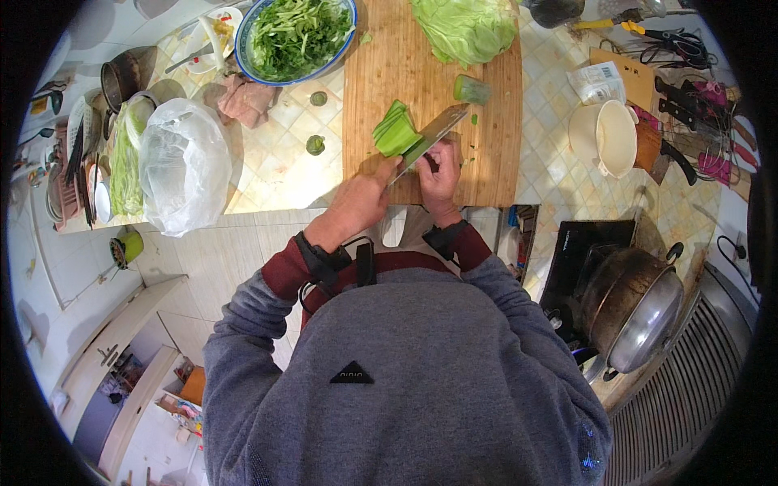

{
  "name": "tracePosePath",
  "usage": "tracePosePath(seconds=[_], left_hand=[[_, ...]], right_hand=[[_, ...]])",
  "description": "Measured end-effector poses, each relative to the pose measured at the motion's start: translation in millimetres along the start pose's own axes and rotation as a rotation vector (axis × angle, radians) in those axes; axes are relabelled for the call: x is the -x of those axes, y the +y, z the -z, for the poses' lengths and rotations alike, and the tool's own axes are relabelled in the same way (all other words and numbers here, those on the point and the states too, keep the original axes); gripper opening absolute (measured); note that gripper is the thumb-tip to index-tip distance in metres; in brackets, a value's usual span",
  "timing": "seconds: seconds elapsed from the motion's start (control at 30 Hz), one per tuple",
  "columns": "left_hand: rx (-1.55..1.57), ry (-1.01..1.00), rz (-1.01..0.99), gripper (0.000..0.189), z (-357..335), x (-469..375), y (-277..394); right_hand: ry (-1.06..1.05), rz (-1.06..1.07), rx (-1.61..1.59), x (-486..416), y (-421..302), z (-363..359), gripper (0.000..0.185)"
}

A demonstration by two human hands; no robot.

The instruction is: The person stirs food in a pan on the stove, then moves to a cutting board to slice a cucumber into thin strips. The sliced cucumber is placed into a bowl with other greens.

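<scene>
My right hand [442, 173] is closed around the handle of a kitchen knife [445, 124], whose blade slants up to the right over the wooden cutting board [498, 158]. My left hand [360, 197] has its fingertips near the blade, by a green vegetable piece at the board's near part; whether it grips this piece I cannot tell. Beyond the fingers, thin green slices [394, 129] lie fanned against one another, beside the blade. A short cut piece of the green vegetable [471, 90] rests farther right on the board, below a head of lettuce or cabbage [467, 30].
A blue-rimmed bowl [239, 58] of chopped greens overlaps the board's left side. Two small green stubs [315, 144] lie on the tiled counter. Farther left are a pink cloth [246, 100] and a plastic bag [184, 164]. A cream container [602, 136] and a large pot [620, 304] stand right.
</scene>
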State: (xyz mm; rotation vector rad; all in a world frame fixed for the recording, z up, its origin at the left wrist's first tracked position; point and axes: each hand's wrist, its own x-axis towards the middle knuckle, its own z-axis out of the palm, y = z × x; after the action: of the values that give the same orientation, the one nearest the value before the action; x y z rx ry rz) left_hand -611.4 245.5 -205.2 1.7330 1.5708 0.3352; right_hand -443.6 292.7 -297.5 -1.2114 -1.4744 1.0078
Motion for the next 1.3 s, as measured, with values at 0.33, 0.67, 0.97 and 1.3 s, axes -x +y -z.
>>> tracePosePath(seconds=[0.33, 0.67, 0.97, 1.3], left_hand=[[-0.010, -0.002, 0.131, 0.059, 0.2, 0.6, 0.8], [-0.014, 0.115, 0.000, 0.019, 0.8, 14.6, -3.4], [0.007, 0.176, -0.041, 0.014, 27.2, 32.5, 12.6], [-0.021, 0.069, 0.012, 0.014, 32.3, 41.9, 9.9]], right_hand=[[-0.006, 0.076, 0.085, -3.7, -17.8, -1.2, 0.019], [0.004, 0.081, 0.100, -5.0, -13.6, -3.6, 0.020], [-0.003, 0.063, 0.129, -5.7, -16.2, -1.9, 0.028], [0.001, 0.083, 0.063, -7.2, -15.4, -1.4, 0.027]])
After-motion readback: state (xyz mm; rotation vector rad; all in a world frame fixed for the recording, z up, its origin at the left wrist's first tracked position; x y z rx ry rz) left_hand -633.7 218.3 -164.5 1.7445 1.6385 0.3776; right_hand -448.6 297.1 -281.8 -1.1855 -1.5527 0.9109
